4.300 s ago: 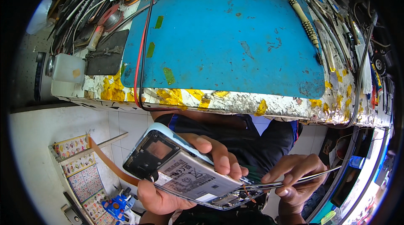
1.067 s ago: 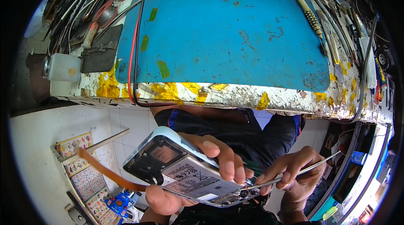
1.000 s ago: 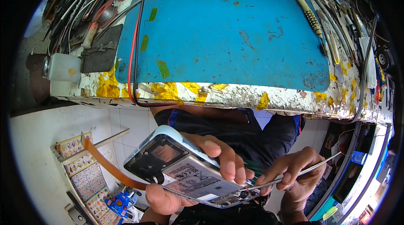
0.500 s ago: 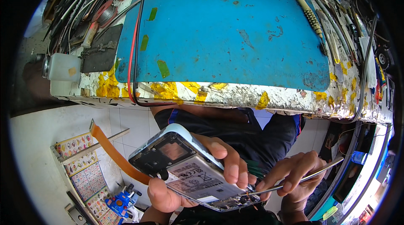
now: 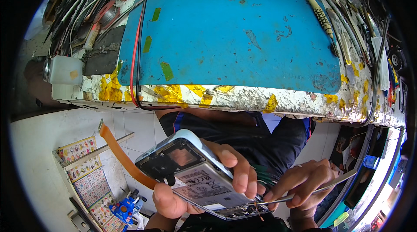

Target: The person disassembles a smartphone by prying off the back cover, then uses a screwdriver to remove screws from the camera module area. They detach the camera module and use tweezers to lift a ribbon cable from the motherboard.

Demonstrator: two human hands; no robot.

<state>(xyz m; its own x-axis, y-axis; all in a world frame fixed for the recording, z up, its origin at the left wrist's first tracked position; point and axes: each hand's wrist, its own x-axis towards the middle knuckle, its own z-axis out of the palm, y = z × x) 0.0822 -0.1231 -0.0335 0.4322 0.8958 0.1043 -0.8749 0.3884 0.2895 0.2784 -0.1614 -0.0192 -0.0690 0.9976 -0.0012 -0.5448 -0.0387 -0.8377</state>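
An opened smartphone [image 5: 207, 187] is tilted in my left hand [image 5: 236, 167], with its silver battery and bare inner parts showing. The thumb presses one edge and the fingers wrap round the other. An orange flat flex cable [image 5: 120, 154] sticks out from the phone's left side, its end free in the air. My right hand [image 5: 304, 184] pinches a pair of slim metal tweezers [image 5: 325, 187]. Their tip reaches the small circuit parts at the phone's lower end, where a tiny copper-coloured strip [image 5: 261, 218] hangs out. Whether the tip grips anything is too small to tell.
Beyond my lap stands a workbench with a blue mat [image 5: 226, 36]. Red and black wires [image 5: 138, 58] hang over its edge. A patterned pen-like tool [image 5: 315, 10] lies at the mat's right. A white bottle [image 5: 65, 69], solder spools and tools crowd the left.
The phone has shifted slightly and the flex cable's free end has swung a little to the right. The tweezers' back end has dipped as my right hand turned slightly.
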